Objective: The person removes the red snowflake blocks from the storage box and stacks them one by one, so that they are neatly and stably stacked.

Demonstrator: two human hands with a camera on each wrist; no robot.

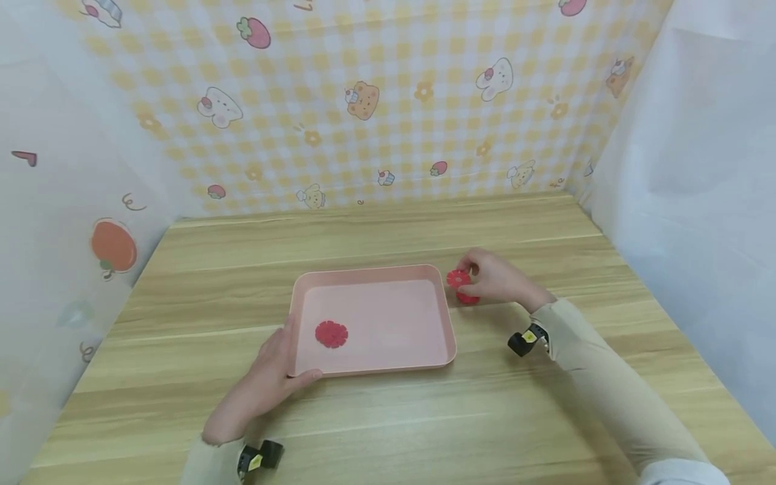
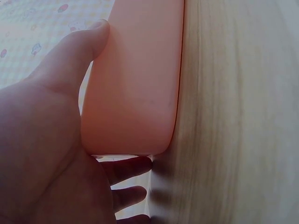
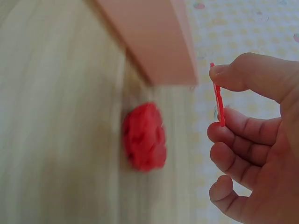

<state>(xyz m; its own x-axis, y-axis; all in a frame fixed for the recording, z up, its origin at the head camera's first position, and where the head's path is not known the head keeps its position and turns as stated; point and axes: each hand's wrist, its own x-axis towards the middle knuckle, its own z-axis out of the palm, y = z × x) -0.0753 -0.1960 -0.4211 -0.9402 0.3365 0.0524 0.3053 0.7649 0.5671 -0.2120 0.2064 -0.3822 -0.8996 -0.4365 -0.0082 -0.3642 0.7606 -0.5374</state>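
Observation:
A shallow pink tray lies on the wooden table with a small cluster of red notched discs in its left part. At its near left corner, my left hand holds the tray, thumb along the front wall and fingers against the left side. Beyond the tray's right end, my right hand pinches one thin red notched disc on edge between thumb and fingertips. Below that hand, a small pile of red notched discs sits on the table close to the tray wall, partly covered by the hand in the head view.
The wooden tabletop extends around the tray. A yellow checked cloth with cartoon prints hangs behind it, and pale sheets line both sides. Each wrist wears a small black camera on a strap.

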